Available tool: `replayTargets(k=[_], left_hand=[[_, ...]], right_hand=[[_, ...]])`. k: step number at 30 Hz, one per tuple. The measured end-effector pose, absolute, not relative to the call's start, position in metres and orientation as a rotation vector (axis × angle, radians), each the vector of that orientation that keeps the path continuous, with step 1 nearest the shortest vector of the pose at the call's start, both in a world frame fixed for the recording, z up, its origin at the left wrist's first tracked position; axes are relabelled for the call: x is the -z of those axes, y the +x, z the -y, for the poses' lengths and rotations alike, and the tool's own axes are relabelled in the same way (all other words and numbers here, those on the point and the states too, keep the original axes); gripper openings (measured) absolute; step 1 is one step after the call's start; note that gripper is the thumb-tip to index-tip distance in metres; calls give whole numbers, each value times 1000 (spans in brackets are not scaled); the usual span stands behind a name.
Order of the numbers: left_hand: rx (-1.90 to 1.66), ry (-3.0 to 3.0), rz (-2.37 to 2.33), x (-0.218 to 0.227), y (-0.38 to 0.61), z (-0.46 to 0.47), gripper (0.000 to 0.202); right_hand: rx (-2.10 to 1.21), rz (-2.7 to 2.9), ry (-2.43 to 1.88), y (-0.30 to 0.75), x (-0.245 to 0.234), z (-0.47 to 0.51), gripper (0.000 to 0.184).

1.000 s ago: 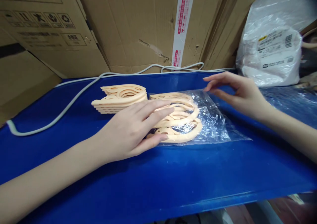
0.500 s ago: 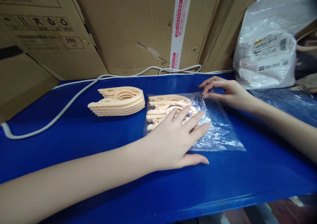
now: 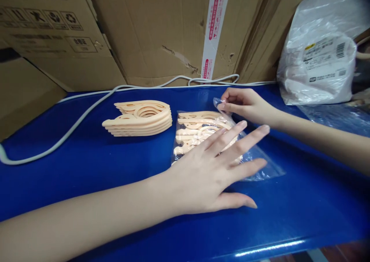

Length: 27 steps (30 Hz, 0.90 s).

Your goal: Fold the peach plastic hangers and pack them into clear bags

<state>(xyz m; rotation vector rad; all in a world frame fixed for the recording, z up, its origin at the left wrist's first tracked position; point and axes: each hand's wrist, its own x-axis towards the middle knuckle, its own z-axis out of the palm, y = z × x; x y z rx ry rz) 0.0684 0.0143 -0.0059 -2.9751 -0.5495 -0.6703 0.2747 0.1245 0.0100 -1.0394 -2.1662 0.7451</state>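
Note:
A clear plastic bag (image 3: 261, 169) lies flat on the blue table, with several cream folding hangers (image 3: 187, 132) inside it. My left hand (image 3: 211, 169) is over the bag with its fingers spread, covering part of the hangers. Whether the palm presses on the bag I cannot tell. Thumb and fingers of my right hand (image 3: 241, 103) pinch the bag's far right corner and lift it, folding the plastic toward the left. Just left of the bag sits a neat stack of the same cream hangers (image 3: 138, 119), which neither hand touches.
A white cable (image 3: 83, 121) runs along the table's back edge and curves down at the left. Cardboard boxes (image 3: 162, 26) stand behind the blue table (image 3: 115, 200). At the back right is a white plastic package (image 3: 315, 69) with a label, beside clear plastic sheeting (image 3: 341, 119).
My right hand has moved left and closed on the bag's corner, lifting and folding it. My left hand has shifted slightly right and nearer, fingers still spread. The view has tilted a little.

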Motion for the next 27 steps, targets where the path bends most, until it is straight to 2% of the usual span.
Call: replayTargets(k=[5,10,14,20,24,27], left_hand=[[705,-2955,465,-1,62,-13,42],[668,-2986,419,-1,61,-16,36],[816,-2959,473,3,64,-16,35],[1066,-2915,546,-2,66,-13,26],[939,-2872,578,-2,68,-14,20],[877,-2842,579,1,68,-15,18]], right_hand=[[-281,2364,-1107,255,-2,-123,18],[-66,2494,-1187,248,-2,-125,22],[106,2521,-1141,248,-1,-125,24],[169,2458,-1139,250,0,-121,24],[-11,2357,-1159,253,4,-123,22],[82,2274,-1094,255,7,-124,18]])
